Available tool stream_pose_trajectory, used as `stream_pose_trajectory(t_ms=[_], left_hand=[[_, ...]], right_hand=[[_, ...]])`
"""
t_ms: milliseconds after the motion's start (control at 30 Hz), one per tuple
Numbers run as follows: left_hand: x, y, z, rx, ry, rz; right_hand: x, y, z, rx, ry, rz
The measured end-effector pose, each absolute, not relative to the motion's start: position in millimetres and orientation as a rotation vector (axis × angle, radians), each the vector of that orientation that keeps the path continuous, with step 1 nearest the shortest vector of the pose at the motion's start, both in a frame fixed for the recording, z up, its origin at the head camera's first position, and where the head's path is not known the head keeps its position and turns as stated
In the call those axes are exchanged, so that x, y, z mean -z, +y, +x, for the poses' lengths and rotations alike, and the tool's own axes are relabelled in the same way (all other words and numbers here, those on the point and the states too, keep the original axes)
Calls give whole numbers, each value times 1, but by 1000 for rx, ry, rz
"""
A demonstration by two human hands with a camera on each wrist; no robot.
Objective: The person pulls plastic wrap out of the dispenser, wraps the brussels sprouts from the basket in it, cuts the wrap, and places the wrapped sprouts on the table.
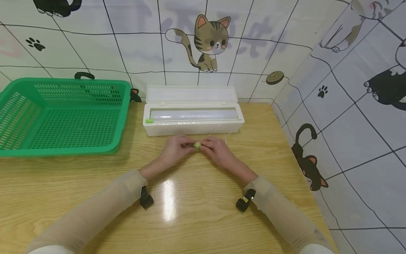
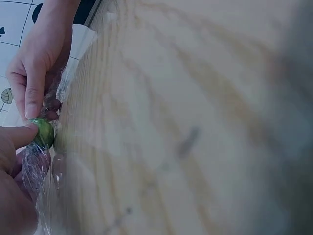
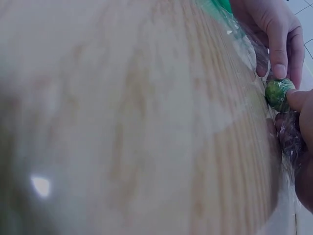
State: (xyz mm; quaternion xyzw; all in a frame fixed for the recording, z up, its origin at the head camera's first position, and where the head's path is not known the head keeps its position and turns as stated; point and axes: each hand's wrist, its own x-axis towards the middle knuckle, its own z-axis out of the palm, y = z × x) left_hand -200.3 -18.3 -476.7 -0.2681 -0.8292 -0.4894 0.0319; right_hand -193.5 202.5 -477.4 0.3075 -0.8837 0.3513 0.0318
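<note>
A small, round green fruit or vegetable (image 1: 197, 145) is held between both hands, just in front of the white cling-film box (image 1: 194, 128). Its exact kind cannot be told. Clear cling film (image 2: 35, 169) wraps round it and bunches at its sides, as both wrist views show. My left hand (image 1: 175, 151) pinches the wrapped piece and film from the left, thumb on top. From the right, my right hand (image 1: 219, 151) pinches the other side, fingertips almost meeting the left ones. In the right wrist view the green surface (image 3: 278, 94) shows between the thumbs.
The cling-film box has its lid (image 1: 191, 94) raised and a film roll (image 1: 193, 115) inside, with a green slider (image 1: 149, 121) at its left. A green plastic basket (image 1: 122, 120) stands at the left on the wooden table (image 1: 203, 218). Cat-patterned sheeting (image 1: 133, 53) covers the walls behind and right.
</note>
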Motion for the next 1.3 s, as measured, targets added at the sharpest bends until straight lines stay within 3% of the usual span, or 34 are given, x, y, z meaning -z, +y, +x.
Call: stream_pose_trajectory(t_ms=[433,833,1300], left_hand=[[475,-16,-205,1391,-2587,-864],[473,-18,-206,1129,-2605,-1008],[471,-20,-204,873,-2556,-987]], right_hand=[[477,204,-194,-1132,-2653,865],[480,199,-195,-1104,-2520,919],[476,202,-198,-964,-2514,959]])
